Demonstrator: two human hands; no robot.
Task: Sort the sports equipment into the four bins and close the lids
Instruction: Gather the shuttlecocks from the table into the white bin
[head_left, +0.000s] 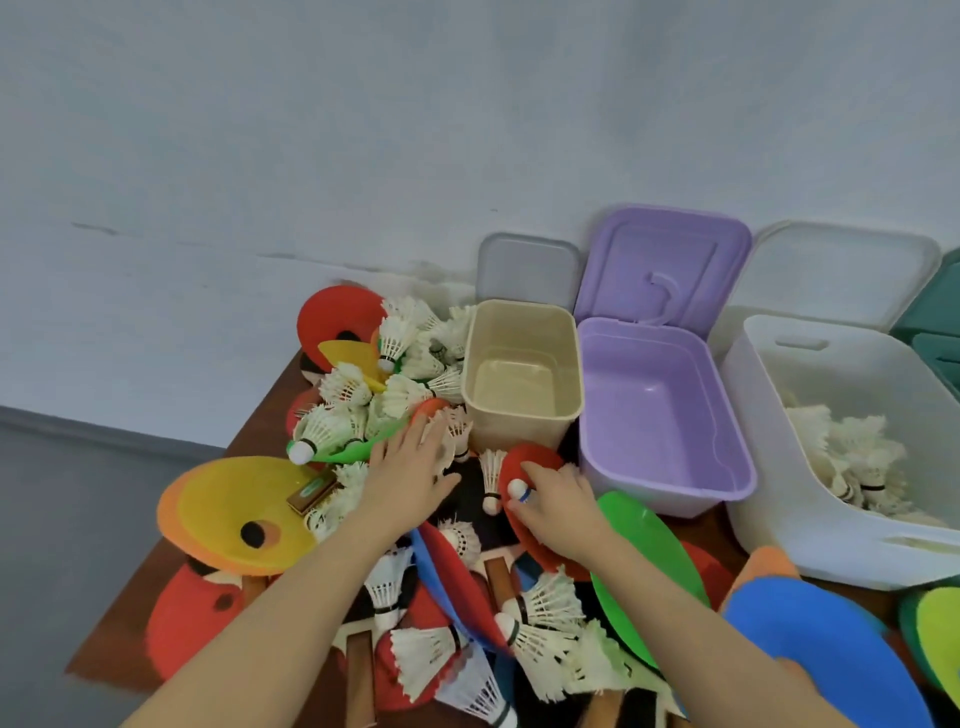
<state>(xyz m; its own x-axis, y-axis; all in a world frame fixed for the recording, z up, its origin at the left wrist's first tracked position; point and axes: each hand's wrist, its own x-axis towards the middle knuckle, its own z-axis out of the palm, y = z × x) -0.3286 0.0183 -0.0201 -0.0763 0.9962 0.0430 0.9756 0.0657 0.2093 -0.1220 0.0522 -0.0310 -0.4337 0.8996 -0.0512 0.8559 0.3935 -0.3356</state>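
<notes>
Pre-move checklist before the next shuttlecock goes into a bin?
1. Right hand grips a shuttlecock: ok.
2. Left hand has a firm hold in the shuttlecock pile: cannot tell, fingers lie spread on it.
3. White bin open, already holding shuttlecocks: ok.
4. Purple bin and beige bin open, empty: ok.
5. Fourth bin's state: cannot tell, green bin is cut off at the edge.
</notes>
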